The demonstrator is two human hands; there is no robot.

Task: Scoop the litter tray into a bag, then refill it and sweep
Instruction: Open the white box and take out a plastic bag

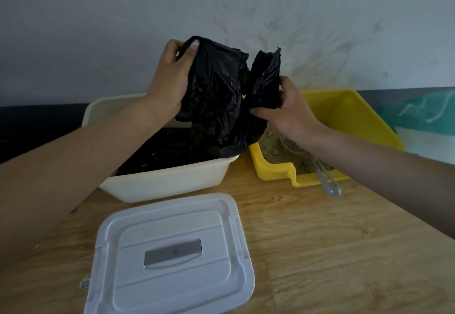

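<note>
A crumpled black plastic bag hangs in the air above the cream tub. My left hand grips its upper left edge and my right hand pinches its right side. The bag's bottom droops onto the tub's right rim. The tub holds something dark. To the right stands the yellow litter tray with sandy litter inside. A grey slotted scoop lies in the tray, its handle sticking out over the front edge.
A white lidded box with a grey handle sits on the wooden table near me. A teal and white bag lies at the far right. A scuffed wall stands close behind the tub and tray.
</note>
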